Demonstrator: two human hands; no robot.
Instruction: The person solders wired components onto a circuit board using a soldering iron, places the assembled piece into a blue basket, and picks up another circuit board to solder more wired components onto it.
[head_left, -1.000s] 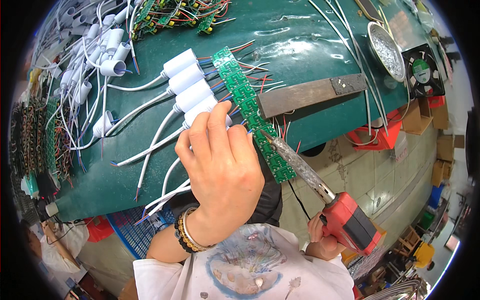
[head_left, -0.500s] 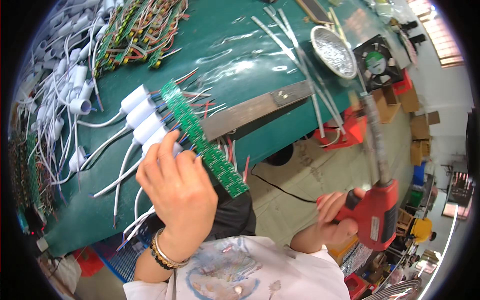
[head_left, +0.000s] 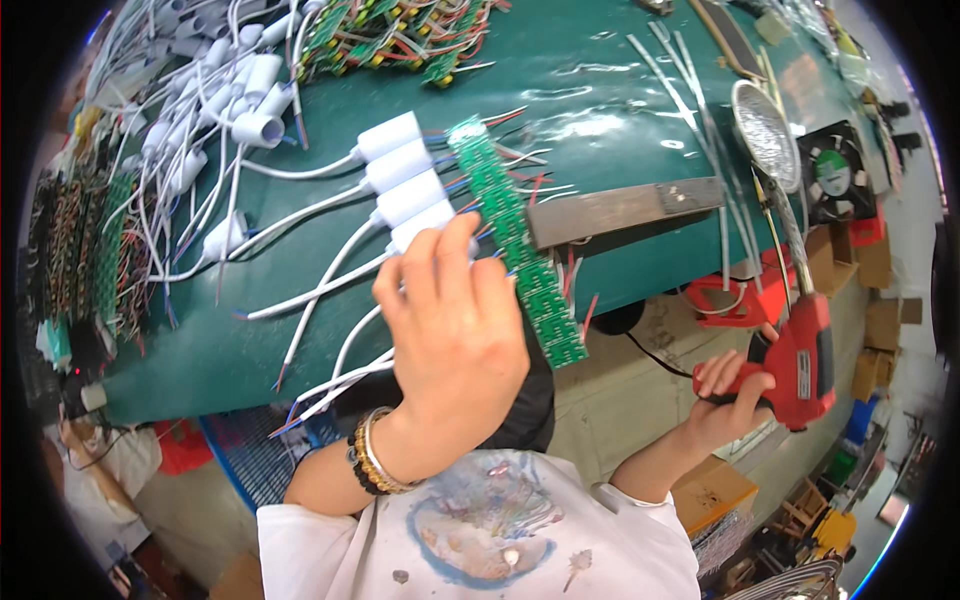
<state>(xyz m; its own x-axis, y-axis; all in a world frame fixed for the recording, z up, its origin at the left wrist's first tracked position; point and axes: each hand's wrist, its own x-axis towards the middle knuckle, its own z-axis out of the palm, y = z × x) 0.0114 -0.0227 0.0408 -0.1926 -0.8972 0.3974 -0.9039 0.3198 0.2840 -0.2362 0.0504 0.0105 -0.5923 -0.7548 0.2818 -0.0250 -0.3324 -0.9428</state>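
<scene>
The left hand (head_left: pixel 455 320) arches over the wire ends beside the nearest of four smooth white plastic sleeves (head_left: pixel 410 195); its fingers curl, but whether they pinch a wire is hidden beneath them. Just to its right lies the green circuit-board strip (head_left: pixel 510 232), flat and narrow, its long axis slanting from far left to near right, its face dotted with small pale pads. The left hand is much the nearer to it; the right hand (head_left: pixel 735 392) is well apart on the right, wrapped around the grip of a red-and-black soldering gun (head_left: pixel 808 350). The gun's mottled metal barrel points away from the body, beside a shallow dish (head_left: pixel 768 135) with a crinkled silvery inside. A flat, dark bar (head_left: pixel 610 215) lies crosswise, one end against the strip. Beneath spreads the glossy green worktop (head_left: pixel 180 375), with tangled white sleeved cables (head_left: pixel 225 235) at far left.
</scene>
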